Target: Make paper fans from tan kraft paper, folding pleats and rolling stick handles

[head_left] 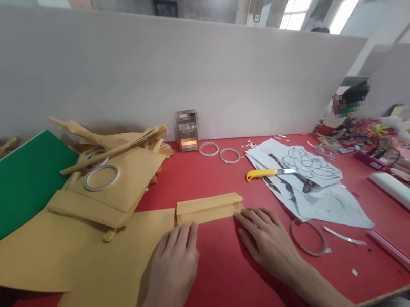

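A narrow folded strip of brown kraft paper [209, 209] lies on the red tabletop in front of me, with creases running along its length. My left hand [177, 261] rests at its near left corner, fingers side by side and stretched forward, thumb hidden. At the near right corner, the fingertips of my right hand [262, 235] touch the paper; the fingers are lightly bent and the thumb stands apart. Neither hand visibly grips anything. Large flat kraft paper sheets [103, 273] lie beside and partly under my left forearm.
Left stand piled kraft paper [130, 170], a tape roll [102, 177] and a green board [19, 188]. Rightward lie a yellow utility knife [260, 173] with its blade out, printed sheets [333, 205], another tape roll [307, 237] and a white corded device [404, 193]. A white partition [216, 79] closes the back.
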A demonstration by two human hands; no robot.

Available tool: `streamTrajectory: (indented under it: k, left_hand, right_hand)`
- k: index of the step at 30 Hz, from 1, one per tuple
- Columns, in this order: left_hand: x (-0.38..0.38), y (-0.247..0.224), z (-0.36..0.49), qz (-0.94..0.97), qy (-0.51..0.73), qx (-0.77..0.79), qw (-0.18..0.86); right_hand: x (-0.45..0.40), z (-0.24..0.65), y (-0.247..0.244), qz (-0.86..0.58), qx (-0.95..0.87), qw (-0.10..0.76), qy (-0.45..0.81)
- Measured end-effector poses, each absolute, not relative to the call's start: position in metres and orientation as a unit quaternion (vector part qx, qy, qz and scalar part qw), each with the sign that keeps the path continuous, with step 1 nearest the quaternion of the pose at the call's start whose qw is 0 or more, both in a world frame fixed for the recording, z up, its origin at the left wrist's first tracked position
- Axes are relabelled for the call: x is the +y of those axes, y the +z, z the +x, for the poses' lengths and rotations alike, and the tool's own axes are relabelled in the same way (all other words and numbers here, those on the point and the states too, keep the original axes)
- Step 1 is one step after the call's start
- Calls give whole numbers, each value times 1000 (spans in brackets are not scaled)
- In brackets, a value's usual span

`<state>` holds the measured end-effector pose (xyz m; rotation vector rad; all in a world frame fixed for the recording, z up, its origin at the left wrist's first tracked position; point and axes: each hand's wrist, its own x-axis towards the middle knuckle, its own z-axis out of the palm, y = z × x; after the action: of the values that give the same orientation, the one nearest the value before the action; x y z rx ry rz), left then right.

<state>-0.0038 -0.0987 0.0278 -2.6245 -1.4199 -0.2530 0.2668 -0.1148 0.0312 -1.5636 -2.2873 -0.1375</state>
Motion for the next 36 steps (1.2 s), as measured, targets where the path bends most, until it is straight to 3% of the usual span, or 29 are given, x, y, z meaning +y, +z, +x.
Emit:
streamTrajectory:
  k: [15,25,36]
  left_hand:
    - [-106,29,-2,-844,-97,-505,150]
    - [-84,0,37,-905,-164,-391,35]
    - [-97,-6,-9,-870,-216,-436,78]
  right_hand:
    - [-117,261,33,-567,-810,141,-51]
    - [-118,261,31,-565,-808,157,-63]
    - [-119,263,23,-568,-800,176,-73]
